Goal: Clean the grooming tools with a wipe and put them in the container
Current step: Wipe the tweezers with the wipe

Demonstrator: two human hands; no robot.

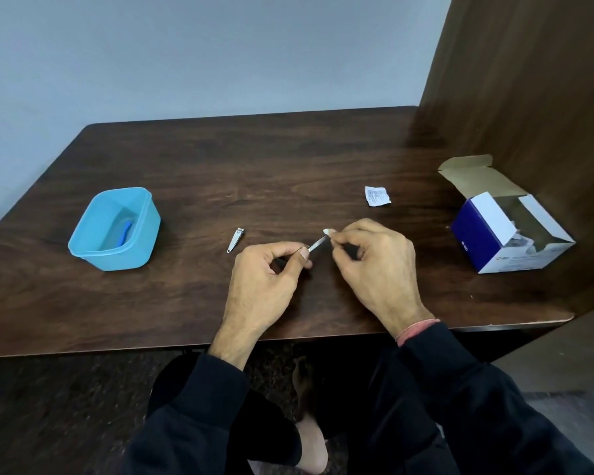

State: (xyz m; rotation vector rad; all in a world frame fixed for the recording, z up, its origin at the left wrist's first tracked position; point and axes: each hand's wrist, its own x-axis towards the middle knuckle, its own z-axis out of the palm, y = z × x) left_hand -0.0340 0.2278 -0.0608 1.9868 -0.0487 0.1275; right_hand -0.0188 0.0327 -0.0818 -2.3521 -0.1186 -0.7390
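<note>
Dark wooden table (220, 159) where the left hand (268, 279) pinches a slim metal tool (318, 242) while right hand (374, 262) fingers pinch a wipe (327, 232) at its tip, mid-cleaning; next likely the blue container (114, 231), nail clipper (235, 239) waiting

Light blue tub (114, 231) holding a darker blue tool (125, 230), dark brown wood-grain table (220, 159), blue-and-white box (504, 234), silver clippers (235, 239), white wipe (327, 231).

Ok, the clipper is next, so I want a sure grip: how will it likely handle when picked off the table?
The nail clipper looks like rigid, shiny metal, so probably stiff and a bit slippery. It lies flat and low on the table, so it should slide rather than roll.
</note>
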